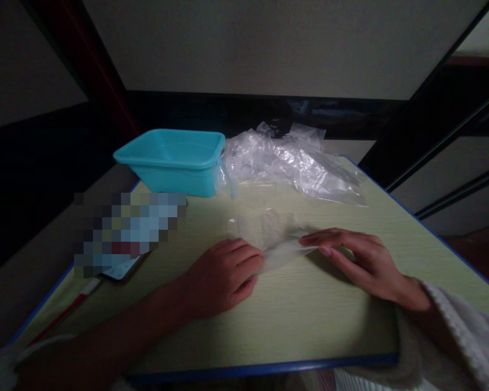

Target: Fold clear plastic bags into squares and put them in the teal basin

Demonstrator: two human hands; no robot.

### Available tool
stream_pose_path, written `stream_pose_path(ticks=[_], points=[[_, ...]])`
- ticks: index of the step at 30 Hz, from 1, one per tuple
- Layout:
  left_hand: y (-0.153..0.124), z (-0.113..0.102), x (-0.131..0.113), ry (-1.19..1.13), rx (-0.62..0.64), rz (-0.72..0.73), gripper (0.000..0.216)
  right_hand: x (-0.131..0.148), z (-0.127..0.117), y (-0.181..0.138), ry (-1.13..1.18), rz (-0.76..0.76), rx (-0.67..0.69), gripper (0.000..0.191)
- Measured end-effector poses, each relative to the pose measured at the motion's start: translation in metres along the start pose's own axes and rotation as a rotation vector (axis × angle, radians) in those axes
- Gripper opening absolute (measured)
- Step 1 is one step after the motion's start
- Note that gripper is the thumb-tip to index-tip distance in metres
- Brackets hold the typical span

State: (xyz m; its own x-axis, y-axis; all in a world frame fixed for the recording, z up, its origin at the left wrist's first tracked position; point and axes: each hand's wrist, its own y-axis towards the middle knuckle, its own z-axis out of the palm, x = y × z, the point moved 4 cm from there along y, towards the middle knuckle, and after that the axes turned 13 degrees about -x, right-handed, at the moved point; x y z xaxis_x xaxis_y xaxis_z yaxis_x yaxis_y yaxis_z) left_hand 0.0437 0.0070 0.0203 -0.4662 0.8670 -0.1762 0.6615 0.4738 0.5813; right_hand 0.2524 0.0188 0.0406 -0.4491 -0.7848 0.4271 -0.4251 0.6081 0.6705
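- Our left fingers [248, 260] could lose the clear film [283, 259] if their grip slackens; they curl closed over its left end.
- Between our two sets of fingers, the film spans the gap and could crease if we pull unevenly.
- Our right fingers [344, 237] could tear it by tugging hard; nearly together, they pinch its right end.

Pretty dim in here tbh, a grey wall [252, 49] with a black band [171, 113] sits behind 1 pale yellowish, blue-edged tabletop [301, 320].
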Motion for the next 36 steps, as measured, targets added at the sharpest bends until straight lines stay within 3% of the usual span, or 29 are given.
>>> stream_pose_path(ticks=[10, 18, 25, 32, 36], points=[[-0.001, -0.002, 0.006, 0.047, -0.084, -0.033, 0.019, 0.0, -0.004, 0.0, -0.042, 0.032, -0.054, 0.013], [-0.001, -0.01, 0.013, -0.088, -0.22, -0.163, 0.018, -0.003, -0.007, -0.002, -0.065, 0.072, -0.123, 0.011], [0.005, -0.02, 0.012, -0.356, -0.123, -0.398, 0.019, -0.005, -0.013, 0.0, -0.004, 0.172, -0.185, 0.019], [0.004, -0.021, 0.01, -0.983, -0.029, -0.854, 0.018, 0.0, -0.013, 0.008, 0.316, 0.349, -0.185, 0.021], [0.005, -0.02, 0.015, -0.968, -0.027, -0.893, 0.027, -0.008, -0.002, 0.005, 0.516, 0.528, -0.143, 0.024]])
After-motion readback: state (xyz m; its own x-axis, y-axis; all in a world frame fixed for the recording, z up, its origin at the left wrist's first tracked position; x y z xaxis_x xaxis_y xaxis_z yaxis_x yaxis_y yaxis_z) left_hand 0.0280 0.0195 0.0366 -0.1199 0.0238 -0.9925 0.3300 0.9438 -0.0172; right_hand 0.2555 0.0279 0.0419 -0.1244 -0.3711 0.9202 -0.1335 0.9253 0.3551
